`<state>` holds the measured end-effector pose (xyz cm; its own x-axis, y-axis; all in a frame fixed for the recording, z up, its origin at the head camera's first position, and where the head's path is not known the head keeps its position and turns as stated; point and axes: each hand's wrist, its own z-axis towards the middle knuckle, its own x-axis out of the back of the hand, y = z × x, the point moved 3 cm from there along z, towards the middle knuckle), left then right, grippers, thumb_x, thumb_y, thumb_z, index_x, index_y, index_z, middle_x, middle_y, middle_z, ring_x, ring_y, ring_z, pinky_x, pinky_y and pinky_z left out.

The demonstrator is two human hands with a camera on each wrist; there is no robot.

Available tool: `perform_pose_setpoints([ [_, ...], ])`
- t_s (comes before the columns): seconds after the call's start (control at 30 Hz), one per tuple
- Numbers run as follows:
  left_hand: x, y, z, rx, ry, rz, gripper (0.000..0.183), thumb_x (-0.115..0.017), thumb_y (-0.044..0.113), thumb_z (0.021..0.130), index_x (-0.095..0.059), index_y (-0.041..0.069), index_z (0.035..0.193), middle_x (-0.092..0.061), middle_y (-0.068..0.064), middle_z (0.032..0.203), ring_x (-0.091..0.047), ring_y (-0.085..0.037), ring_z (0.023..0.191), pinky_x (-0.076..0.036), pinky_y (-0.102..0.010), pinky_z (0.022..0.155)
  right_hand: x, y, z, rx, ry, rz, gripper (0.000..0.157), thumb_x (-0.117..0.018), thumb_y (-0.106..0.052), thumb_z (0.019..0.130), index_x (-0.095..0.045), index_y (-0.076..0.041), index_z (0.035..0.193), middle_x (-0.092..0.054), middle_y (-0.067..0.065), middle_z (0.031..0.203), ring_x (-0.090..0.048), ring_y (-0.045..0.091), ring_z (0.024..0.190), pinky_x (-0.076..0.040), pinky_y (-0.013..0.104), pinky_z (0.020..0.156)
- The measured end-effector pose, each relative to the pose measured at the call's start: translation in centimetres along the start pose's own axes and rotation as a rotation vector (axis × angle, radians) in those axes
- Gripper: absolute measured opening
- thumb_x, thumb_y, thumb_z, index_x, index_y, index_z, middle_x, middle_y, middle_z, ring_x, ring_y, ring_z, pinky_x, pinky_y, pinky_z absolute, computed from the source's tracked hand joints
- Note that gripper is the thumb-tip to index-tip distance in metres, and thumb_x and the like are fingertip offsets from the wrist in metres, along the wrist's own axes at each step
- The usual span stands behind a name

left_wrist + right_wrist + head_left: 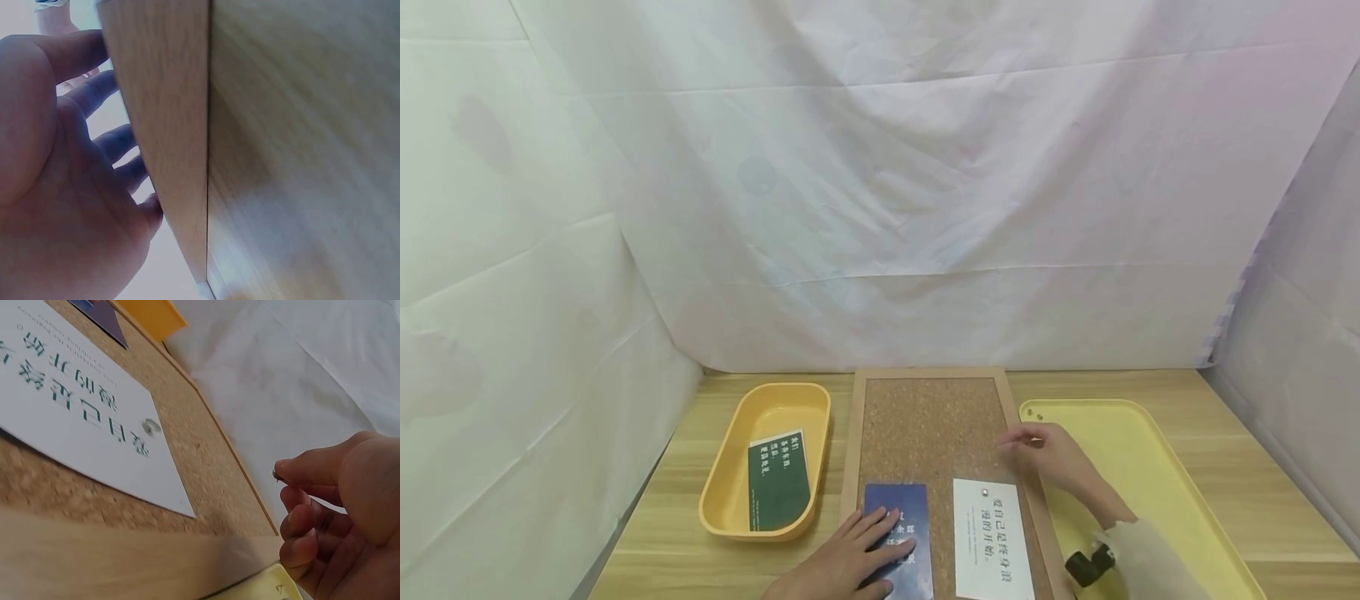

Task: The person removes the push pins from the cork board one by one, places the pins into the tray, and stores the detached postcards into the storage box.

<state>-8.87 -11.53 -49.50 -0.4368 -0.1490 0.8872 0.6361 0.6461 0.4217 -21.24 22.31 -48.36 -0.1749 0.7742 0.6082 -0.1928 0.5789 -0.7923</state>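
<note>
My left hand [846, 560] rests with spread fingers on a blue card [913, 500] that lies on the cork board [932, 425], partly covering its white print. In the left wrist view the left hand's fingers reach over the board's wooden frame [162, 125]. Over the board's right edge, my right hand [1056, 460] pinches a small push pin [277, 475] between thumb and index finger. Below that hand lies a white card [992, 542] with green characters, and a clear push pin [150, 427] sits near its top edge.
A deep orange-yellow tray [824, 417] stands left of the board, holding a dark green card [778, 492]. On the right, a flat yellow tray [1120, 433] has a couple of small pins [1034, 414] in its far left corner. A white cloth [925, 208] hangs behind.
</note>
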Motion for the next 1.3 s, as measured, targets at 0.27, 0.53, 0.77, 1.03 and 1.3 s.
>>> perform_pose_setpoints([
  [0.27,0.1,0.1,0.0,0.012,-0.017,-0.005,0.053,-0.039,0.051,0.104,-0.033,0.035,0.155,-0.026,-0.002,0.164,-0.021,-0.025,0.151,-0.024,-0.052,0.120,0.8,1.0,-0.1,-0.082,0.031,-0.012,0.011,-0.064,-0.005,0.093,-0.073,-0.005,0.100,-0.071,0.006,0.094,-0.059,0.015,0.075,-0.051,0.024,0.056],
  [0.53,0.0,0.0,0.1,0.019,-0.029,-0.014,0.054,-0.038,0.052,0.104,-0.032,0.036,0.155,-0.025,0.000,0.164,-0.020,-0.024,0.152,-0.023,-0.051,0.120,1.7,2.1,-0.1,-0.082,0.051,-0.014,0.010,-0.065,-0.009,0.094,-0.072,-0.003,0.099,-0.070,0.007,0.090,-0.058,0.014,0.067,-0.049,0.024,0.053],
  [0.77,0.1,0.0,0.0,0.007,-0.020,-0.001,0.054,-0.038,0.052,0.104,-0.032,0.034,0.155,-0.025,-0.002,0.164,-0.021,-0.025,0.151,-0.024,-0.052,0.120,2.3,3.7,0.0,-0.109,0.071,-0.040,0.012,-0.066,-0.014,0.095,-0.072,-0.004,0.100,-0.069,0.006,0.087,-0.054,0.010,0.058,-0.047,0.024,0.050],
  [1.03,-0.3,-0.4,0.1,0.017,-0.019,-0.037,0.054,-0.036,0.055,0.104,-0.030,0.038,0.155,-0.023,0.001,0.165,-0.018,-0.022,0.152,-0.020,-0.049,0.122,2.7,4.7,0.1,-0.104,0.101,-0.139,0.010,-0.066,-0.014,0.095,-0.073,-0.007,0.097,-0.072,0.008,0.095,-0.055,0.013,0.071,-0.046,0.024,0.057],
  [1.3,0.0,0.0,0.0,0.027,-0.032,-0.040,0.054,-0.037,0.055,0.103,-0.032,0.037,0.154,-0.024,0.001,0.164,-0.019,-0.023,0.152,-0.021,-0.052,0.121,2.8,5.3,0.3,-0.131,0.105,-0.177,0.012,-0.064,-0.013,0.096,-0.073,-0.006,0.097,-0.071,0.008,0.096,-0.054,0.014,0.075,-0.044,0.025,0.060],
])
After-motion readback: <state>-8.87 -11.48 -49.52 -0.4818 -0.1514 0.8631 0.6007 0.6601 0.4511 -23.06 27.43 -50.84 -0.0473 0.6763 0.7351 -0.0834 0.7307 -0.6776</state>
